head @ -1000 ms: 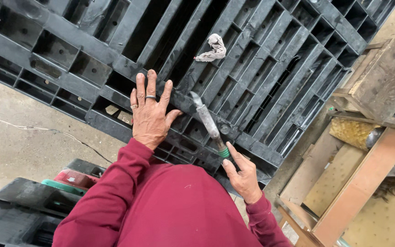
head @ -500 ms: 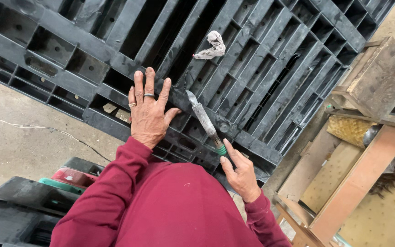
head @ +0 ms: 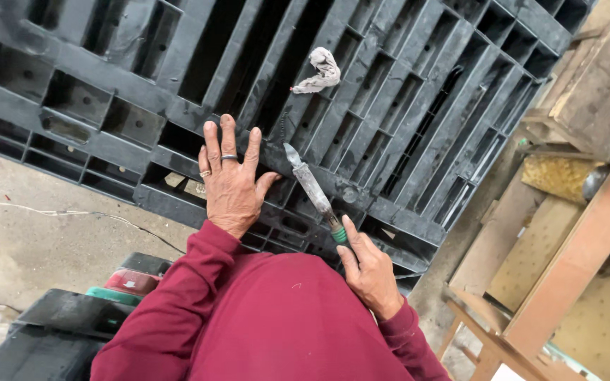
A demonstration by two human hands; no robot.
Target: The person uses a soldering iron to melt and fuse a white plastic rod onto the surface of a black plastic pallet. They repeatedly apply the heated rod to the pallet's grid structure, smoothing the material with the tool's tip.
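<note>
On the black plastic pallet (head: 404, 99), leaning up off the concrete floor (head: 30, 233): left hand (head: 231, 185) lying flat, fingers spread, gripping nothing, just bracing a rib. Right hand (head: 370, 271) clamping around the green handle end of a worn flat-bladed tool (head: 312, 187), blade tip touching the pallet just beside the left thumb. Looking rigid and light, metal blade likely stiff, grimy so possibly slick; best holding at the handle, clear of the tip. Crumpled rag (head: 319, 70) sitting higher on the slats, well apart. Wooden frames (head: 566, 268) standing to the right.
</note>
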